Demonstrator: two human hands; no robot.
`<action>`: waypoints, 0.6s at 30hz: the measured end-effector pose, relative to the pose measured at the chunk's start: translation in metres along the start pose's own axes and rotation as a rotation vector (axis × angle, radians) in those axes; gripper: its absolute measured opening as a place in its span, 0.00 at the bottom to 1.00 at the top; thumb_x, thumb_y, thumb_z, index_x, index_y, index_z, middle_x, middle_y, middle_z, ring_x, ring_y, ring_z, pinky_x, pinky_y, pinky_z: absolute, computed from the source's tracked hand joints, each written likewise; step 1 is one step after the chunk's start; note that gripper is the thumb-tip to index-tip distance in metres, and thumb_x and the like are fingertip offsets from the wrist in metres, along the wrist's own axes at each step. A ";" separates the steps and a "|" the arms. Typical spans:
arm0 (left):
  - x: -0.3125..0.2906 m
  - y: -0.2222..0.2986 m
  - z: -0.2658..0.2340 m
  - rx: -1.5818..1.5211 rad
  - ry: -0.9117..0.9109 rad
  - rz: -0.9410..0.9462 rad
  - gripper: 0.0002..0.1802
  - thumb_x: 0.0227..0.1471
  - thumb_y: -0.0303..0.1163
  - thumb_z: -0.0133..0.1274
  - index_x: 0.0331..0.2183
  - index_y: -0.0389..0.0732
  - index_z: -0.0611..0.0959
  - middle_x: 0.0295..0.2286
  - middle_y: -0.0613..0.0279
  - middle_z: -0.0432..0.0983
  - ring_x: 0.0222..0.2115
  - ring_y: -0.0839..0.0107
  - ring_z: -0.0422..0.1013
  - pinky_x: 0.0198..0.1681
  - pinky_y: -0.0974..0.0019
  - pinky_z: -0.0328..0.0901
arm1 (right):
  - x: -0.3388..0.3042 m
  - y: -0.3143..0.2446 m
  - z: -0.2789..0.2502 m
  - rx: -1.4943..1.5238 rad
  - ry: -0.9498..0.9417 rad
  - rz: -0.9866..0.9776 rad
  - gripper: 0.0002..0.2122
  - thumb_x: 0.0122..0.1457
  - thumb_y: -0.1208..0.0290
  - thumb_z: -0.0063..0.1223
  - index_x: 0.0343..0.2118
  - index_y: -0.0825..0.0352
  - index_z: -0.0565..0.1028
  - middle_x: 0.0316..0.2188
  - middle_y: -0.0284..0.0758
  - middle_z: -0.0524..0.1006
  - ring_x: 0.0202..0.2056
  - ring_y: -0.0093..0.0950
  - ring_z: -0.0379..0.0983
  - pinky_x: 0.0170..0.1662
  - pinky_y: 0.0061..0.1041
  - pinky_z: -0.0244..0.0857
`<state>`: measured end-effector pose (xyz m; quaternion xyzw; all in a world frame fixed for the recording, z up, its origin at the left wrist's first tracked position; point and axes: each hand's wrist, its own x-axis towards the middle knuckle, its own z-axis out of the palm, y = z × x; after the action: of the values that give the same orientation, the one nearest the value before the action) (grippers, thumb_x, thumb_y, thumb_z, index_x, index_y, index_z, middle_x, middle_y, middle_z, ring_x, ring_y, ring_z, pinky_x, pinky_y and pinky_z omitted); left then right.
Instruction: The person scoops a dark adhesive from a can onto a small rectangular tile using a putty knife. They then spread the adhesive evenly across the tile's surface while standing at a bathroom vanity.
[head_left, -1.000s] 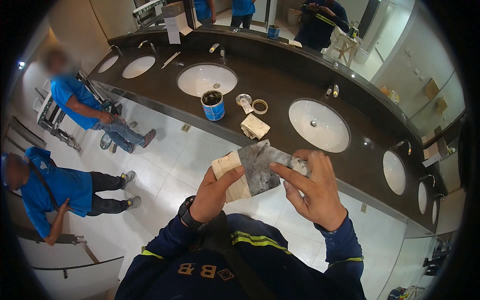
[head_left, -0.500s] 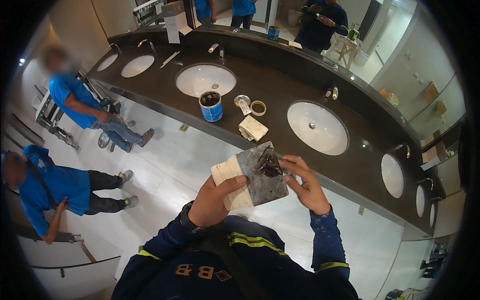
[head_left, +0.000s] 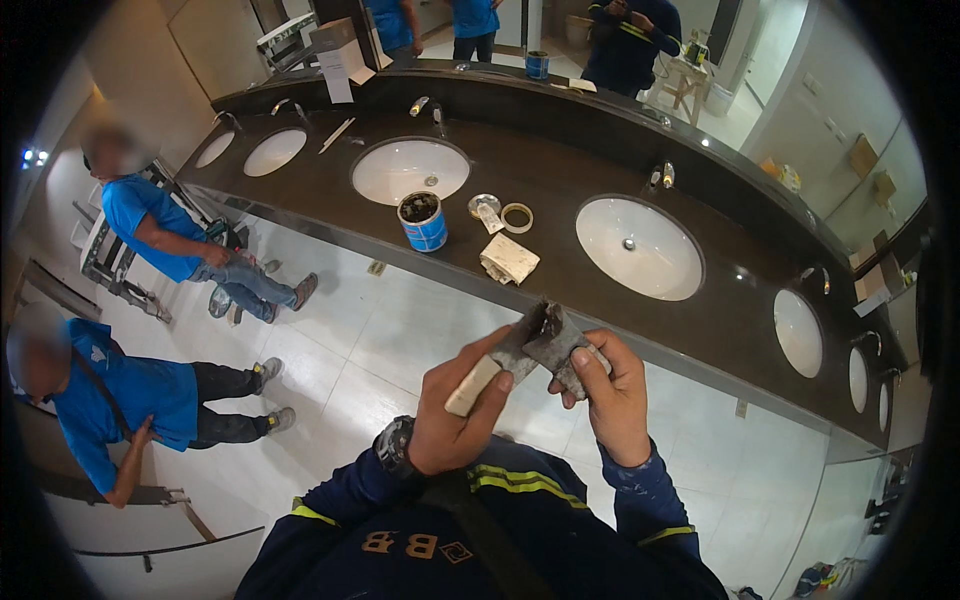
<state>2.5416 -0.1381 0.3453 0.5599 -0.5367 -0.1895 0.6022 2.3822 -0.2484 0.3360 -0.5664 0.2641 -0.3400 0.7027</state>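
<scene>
My left hand (head_left: 447, 415) grips a flat slab (head_left: 474, 386), cream-coloured at its held end and grey beyond, now turned nearly edge-on. My right hand (head_left: 622, 405) pinches a thin grey flat piece (head_left: 562, 352), scraper-like, though its exact kind is unclear. The two pieces meet or overlap at their upper ends, where dark paste (head_left: 550, 322) shows. Beyond my hands, on the dark counter (head_left: 540, 185), stand a blue open tin (head_left: 424, 230) with dark smeared contents, a round lid (head_left: 484, 206) with a small paper on it, a tape roll (head_left: 517, 218) and a folded cream cloth or paper (head_left: 509, 259).
White oval basins (head_left: 640, 248) with taps line the curved counter, under a mirror (head_left: 760, 90). Two thin sticks (head_left: 337, 135) lie on its left part. Two people in blue shirts (head_left: 150, 228) (head_left: 140, 390) stand on the white floor to the left.
The slab has tipped from face-up to nearly edge-on. My right hand, loose at its right edge before, has closed on the grey piece. Both people appear slightly shifted as my view moved.
</scene>
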 end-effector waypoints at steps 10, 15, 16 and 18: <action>-0.006 -0.003 -0.006 -0.788 0.055 -0.704 0.21 0.58 0.27 0.51 0.53 0.35 0.70 0.45 0.59 0.75 0.45 0.68 0.74 0.49 0.65 0.69 | -0.001 -0.022 -0.022 -0.433 -0.005 -0.578 0.13 0.64 0.73 0.45 0.48 0.72 0.73 0.36 0.45 0.76 0.33 0.31 0.72 0.37 0.27 0.66; 0.001 -0.014 -0.011 -1.157 0.010 -0.777 0.22 0.59 0.28 0.49 0.54 0.37 0.68 0.48 0.58 0.72 0.49 0.64 0.71 0.52 0.62 0.67 | 0.009 -0.009 -0.029 -0.607 -0.331 -0.615 0.19 0.59 0.77 0.47 0.54 0.64 0.74 0.50 0.47 0.69 0.47 0.40 0.67 0.49 0.34 0.62; 0.000 -0.015 -0.011 -1.151 0.004 -0.762 0.22 0.58 0.27 0.49 0.54 0.37 0.68 0.48 0.57 0.72 0.49 0.63 0.71 0.53 0.61 0.67 | 0.011 -0.013 -0.031 -0.660 -0.361 -0.585 0.20 0.58 0.78 0.48 0.55 0.59 0.74 0.50 0.45 0.68 0.48 0.40 0.66 0.49 0.35 0.61; -0.002 -0.016 -0.013 -1.137 -0.006 -0.740 0.23 0.58 0.26 0.49 0.55 0.37 0.68 0.49 0.57 0.72 0.50 0.63 0.71 0.53 0.61 0.66 | 0.015 -0.017 -0.034 -0.763 -0.374 -0.592 0.21 0.57 0.78 0.49 0.55 0.58 0.75 0.49 0.45 0.69 0.47 0.40 0.66 0.49 0.35 0.62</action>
<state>2.5581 -0.1348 0.3330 0.3024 -0.1282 -0.6376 0.6968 2.3629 -0.2831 0.3455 -0.8839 0.0677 -0.2968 0.3550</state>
